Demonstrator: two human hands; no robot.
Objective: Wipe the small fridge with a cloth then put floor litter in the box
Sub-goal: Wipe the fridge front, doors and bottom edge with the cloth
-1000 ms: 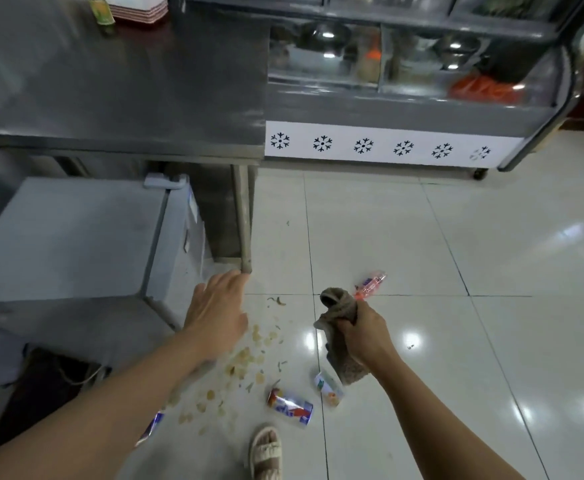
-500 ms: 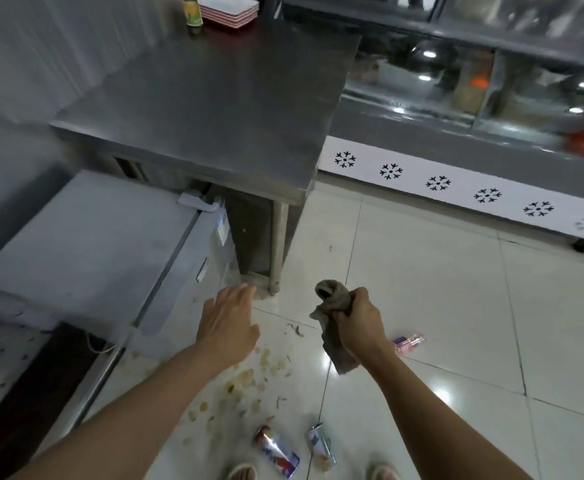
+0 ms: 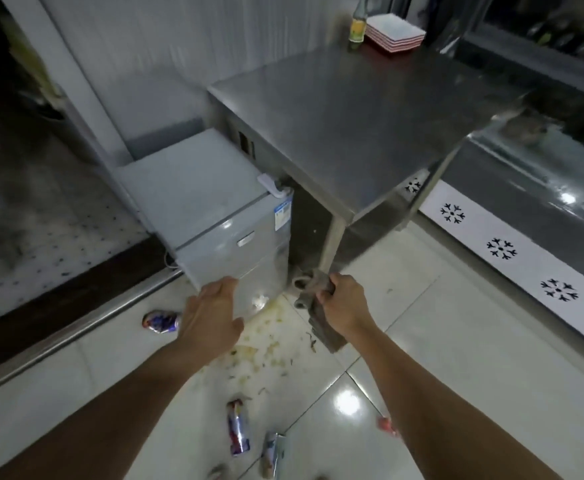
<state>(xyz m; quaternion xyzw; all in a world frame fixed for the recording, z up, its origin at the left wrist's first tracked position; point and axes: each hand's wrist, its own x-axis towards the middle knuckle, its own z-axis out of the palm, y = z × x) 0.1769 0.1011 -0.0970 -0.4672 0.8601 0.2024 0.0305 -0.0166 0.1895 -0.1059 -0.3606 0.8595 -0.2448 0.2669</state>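
Two bare arms reach forward over a littered tile floor (image 3: 422,341), where a steel table (image 3: 353,116) stands over a small fridge (image 3: 207,202) tucked against its left side. On the table's far edge sit a stack of trays (image 3: 396,36) and a bottle (image 3: 357,27); a display case (image 3: 526,188) with snowflake trim runs along the right.

The fridge, the first thing to be wiped, lies straight ahead and slightly left of the hands, its flat top stretching away from the person and its door facing them. The left hand (image 3: 211,317) hovers low in front of the door with fingers loosely spread and nothing in it; whether it touches the door cannot be told. The right hand (image 3: 344,306) is closed around a brown cloth (image 3: 318,317), which hangs bunched below the fist, near the table leg and just right of the fridge's front corner.

Wiping appears not yet begun (the cloth is clear of any fridge surface), so the cloth hand would need to travel left and forward; the empty hand is the nearer of the two.

Food scraps (image 3: 266,341) are strewn between the arms. Crushed cans (image 3: 160,321) lie left of the empty hand and nearer the feet, beside a carton (image 3: 275,452). No box is in view.
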